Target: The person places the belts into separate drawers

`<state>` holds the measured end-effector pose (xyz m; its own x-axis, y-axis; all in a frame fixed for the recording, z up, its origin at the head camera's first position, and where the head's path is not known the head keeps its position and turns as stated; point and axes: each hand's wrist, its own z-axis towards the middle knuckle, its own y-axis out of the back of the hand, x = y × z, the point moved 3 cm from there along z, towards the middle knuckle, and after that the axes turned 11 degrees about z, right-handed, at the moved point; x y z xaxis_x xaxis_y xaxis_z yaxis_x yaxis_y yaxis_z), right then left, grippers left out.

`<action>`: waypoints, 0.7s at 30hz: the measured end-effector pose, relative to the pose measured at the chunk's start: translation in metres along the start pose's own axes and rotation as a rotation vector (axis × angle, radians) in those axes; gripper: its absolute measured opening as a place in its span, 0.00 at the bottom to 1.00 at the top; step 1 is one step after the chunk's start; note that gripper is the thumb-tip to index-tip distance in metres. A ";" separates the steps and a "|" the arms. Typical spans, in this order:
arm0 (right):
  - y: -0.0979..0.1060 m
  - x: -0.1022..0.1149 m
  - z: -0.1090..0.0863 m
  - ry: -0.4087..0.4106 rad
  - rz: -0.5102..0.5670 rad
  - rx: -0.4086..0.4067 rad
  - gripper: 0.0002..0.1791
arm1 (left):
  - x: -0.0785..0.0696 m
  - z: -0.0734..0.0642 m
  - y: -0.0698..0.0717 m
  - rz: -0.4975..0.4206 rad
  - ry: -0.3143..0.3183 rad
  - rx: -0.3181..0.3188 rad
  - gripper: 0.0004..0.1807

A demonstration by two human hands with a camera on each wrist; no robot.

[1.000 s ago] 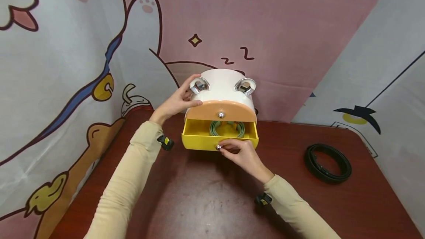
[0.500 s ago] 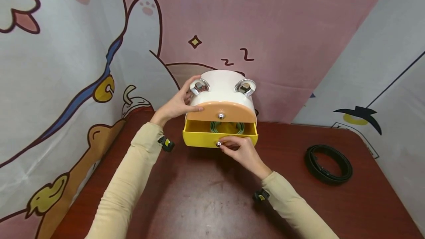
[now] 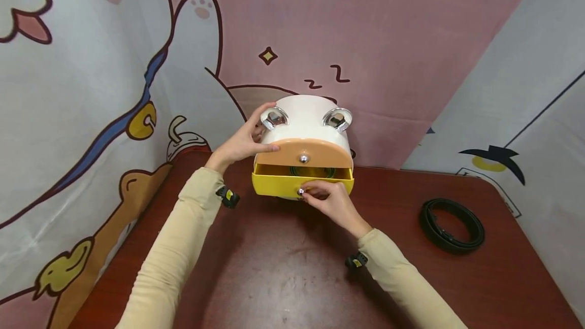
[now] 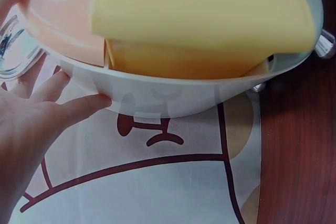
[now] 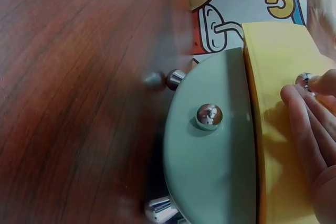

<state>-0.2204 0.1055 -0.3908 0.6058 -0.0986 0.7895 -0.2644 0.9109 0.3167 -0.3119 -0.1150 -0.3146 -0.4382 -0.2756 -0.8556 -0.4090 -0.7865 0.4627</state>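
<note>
The knob (image 3: 300,191) of the yellow drawer (image 3: 278,186) is pinched between thumb and fingertips of the right hand (image 3: 334,206). The left hand (image 3: 239,142) is spread wide, its thumb laid on the orange front (image 3: 285,157) and its fingers set against the left side of the white cabinet (image 3: 303,121). The drawer is found partly out, its long axis roughly parallel with the back edge of the desk (image 3: 256,268). The cabinet is placed near that edge, straight beyond the right hand; the drawer's travel is judged to be governed by this line. A green coil (image 3: 294,171) is partly seen inside the drawer. A black belt (image 3: 431,227) is noted, coiled, toward the desk's right edge.
</note>
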 end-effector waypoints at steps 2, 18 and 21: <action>0.000 -0.001 0.001 0.005 -0.001 0.004 0.11 | 0.000 0.000 0.001 0.007 0.000 -0.002 0.53; 0.004 -0.012 0.011 -0.005 0.023 0.001 0.11 | 0.027 0.009 0.002 -0.020 -0.026 -0.013 0.54; 0.004 -0.014 0.014 -0.003 0.008 -0.002 0.10 | 0.026 0.009 0.003 -0.008 -0.030 -0.021 0.54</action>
<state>-0.2407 0.1052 -0.3931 0.6017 -0.0923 0.7934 -0.2674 0.9127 0.3090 -0.3313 -0.1194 -0.3336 -0.4591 -0.2522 -0.8518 -0.3963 -0.8000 0.4504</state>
